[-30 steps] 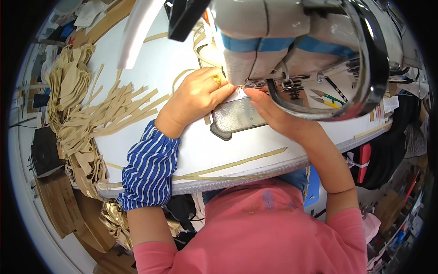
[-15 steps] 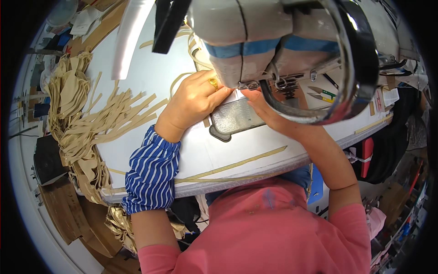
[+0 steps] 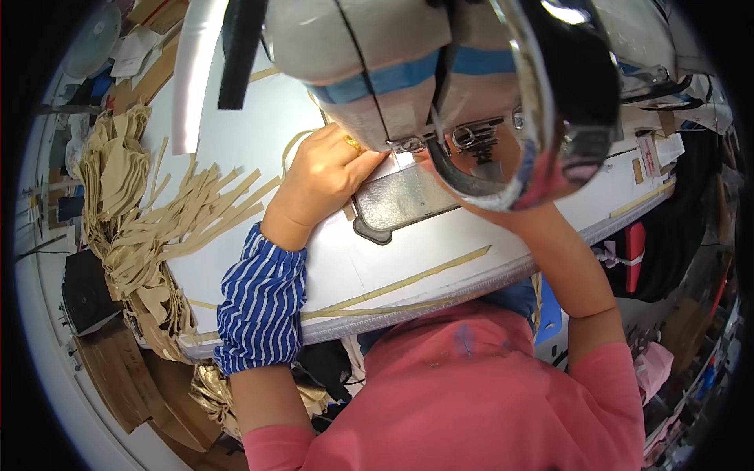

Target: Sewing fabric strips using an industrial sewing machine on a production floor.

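My left hand [image 3: 318, 177], with a yellow ring, is closed at the needle area of a white, blue-banded sewing machine [image 3: 369, 86], thumb and finger pressed on something small that I cannot make out. Its fingers lie at the upper left of the metal bed plate [image 3: 400, 196]. My right hand [image 3: 491, 216] reaches to the same spot from the right; its fingers are mostly hidden behind the machine's curved chrome fitting [image 3: 565, 94]. A beige strip [image 3: 289, 145] loops just beyond my left hand.
A large bundle of beige fabric strips [image 3: 133, 212] covers the table's left side. Loose thin strips [image 3: 397, 279] lie along the curved front edge. A red object [image 3: 635, 255] hangs beside black material below the right edge. A white arm [image 3: 186, 86] hangs at upper left.
The machine sits further left in the view and hides more of my right hand and the scissors at right, as the view shifts. My hands stay at the needle area.
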Demonstrator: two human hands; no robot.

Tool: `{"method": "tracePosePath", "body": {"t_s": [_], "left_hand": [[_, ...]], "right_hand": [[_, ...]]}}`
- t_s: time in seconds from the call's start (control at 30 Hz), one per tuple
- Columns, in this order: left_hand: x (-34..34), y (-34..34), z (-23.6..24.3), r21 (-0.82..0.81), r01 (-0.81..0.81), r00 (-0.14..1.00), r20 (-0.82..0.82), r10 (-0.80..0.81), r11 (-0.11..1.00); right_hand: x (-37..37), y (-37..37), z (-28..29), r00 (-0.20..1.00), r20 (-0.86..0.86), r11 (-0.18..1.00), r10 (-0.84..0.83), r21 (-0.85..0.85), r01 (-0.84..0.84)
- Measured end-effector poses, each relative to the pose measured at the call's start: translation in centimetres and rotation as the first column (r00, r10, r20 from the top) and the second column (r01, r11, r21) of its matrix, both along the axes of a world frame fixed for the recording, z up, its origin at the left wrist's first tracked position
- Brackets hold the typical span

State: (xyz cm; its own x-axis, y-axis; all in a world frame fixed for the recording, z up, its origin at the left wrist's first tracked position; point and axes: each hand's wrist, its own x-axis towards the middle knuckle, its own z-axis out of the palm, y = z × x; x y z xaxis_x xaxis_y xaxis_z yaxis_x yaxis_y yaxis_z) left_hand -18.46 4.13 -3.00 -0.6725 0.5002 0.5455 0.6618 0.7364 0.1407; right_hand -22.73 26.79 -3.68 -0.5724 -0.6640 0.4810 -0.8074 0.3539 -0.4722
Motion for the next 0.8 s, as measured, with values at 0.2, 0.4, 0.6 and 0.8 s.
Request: {"method": "tracePosePath", "body": {"t_s": [0.2,0.4,0.6,0.8], "left_hand": [[-0.1,0.1,0.1,0.017,-0.008,1.0,0.005,0.008,1.0],[-0.1,-0.1,-0.1,0.064,0.023,0.999,0.033,-0.025,0.998],[-0.2,-0.2,0.3,0.067,0.085,0.995,0.043,-0.088,0.994],[0.0,-0.2,1.0,0.06,0.104,0.99,-0.099,-0.097,0.993]], "right_hand": [[-1.7,1.3,0.6,0.994,0.113,0.974,0.003,-0.227,0.023],[-1.8,1.0,0.6,0.992,0.082,0.962,-0.091,-0.251,0.109],[-2.2,1.5,-2.0,0.912,0.406,0.942,-0.051,-0.284,0.179],[-1.9,1.5,-1.8,0.97,0.215,0.96,-0.113,-0.228,0.163]]}}
